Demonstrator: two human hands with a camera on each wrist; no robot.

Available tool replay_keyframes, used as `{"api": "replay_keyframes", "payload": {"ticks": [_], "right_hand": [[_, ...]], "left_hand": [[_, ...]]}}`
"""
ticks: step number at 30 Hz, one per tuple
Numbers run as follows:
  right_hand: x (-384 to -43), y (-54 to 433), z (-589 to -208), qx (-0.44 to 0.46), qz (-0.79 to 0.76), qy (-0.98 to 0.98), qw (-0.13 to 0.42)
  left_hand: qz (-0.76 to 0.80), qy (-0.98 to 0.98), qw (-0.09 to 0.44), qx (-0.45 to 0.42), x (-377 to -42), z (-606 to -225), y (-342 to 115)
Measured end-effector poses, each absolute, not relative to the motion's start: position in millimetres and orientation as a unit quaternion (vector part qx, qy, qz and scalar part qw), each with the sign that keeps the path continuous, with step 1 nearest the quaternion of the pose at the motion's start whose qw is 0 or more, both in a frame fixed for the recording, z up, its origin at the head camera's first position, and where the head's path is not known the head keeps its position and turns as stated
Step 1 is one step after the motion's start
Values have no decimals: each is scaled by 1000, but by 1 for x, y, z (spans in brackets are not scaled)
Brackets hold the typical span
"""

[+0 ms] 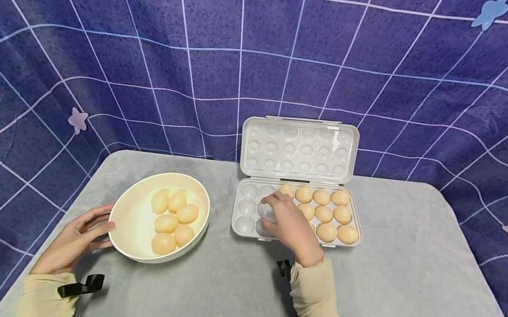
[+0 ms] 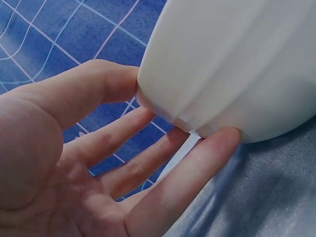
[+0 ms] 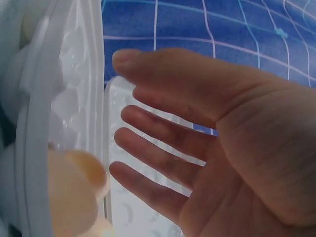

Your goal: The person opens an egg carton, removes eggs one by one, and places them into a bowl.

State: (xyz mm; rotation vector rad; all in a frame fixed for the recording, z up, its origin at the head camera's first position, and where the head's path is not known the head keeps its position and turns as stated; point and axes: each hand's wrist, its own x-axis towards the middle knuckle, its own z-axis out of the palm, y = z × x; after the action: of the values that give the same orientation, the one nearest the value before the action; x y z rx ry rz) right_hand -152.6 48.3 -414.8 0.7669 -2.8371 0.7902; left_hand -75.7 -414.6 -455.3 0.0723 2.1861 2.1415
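Note:
A cream bowl [image 1: 134, 208] with several pale eggs [image 1: 166, 223] in it stands at the left of the table. My left hand [image 1: 75, 238] grips its left side, thumb at the rim and fingers against the outer wall [image 2: 237, 64]. On the right lies a clear plastic egg carton [image 1: 245, 225], lid [image 1: 298, 150] raised at the back. Rows of eggs [image 1: 323, 214] fill its right part; the cups at its left hold none. Above the carton hovers my right hand [image 1: 291, 224], fingers apart and nothing between them. In the right wrist view, some eggs [image 3: 74, 197] appear beside its fingertips.
The grey table [image 1: 221, 289] carries the bowl and carton, with a gap between them. Behind and beside it hangs a blue grid-patterned cloth [image 1: 207, 71] with star shapes. The upright lid stands close to that cloth.

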Motion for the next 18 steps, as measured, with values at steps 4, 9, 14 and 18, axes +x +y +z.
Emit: {"api": "replay_keyframes", "payload": {"ticks": [4, 9, 14, 18], "right_hand": [[-156, 55, -417, 235, 263, -934, 58], [-160, 62, -421, 211, 272, -937, 63], [-160, 65, -424, 175, 275, -941, 85], [-162, 66, -428, 161, 271, -945, 92]], "left_hand": [[702, 711, 39, 26, -76, -456, -415], [703, 710, 38, 25, -76, -457, -414], [695, 717, 37, 25, -76, -456, -415], [695, 718, 35, 21, -75, -456, -415]]}}
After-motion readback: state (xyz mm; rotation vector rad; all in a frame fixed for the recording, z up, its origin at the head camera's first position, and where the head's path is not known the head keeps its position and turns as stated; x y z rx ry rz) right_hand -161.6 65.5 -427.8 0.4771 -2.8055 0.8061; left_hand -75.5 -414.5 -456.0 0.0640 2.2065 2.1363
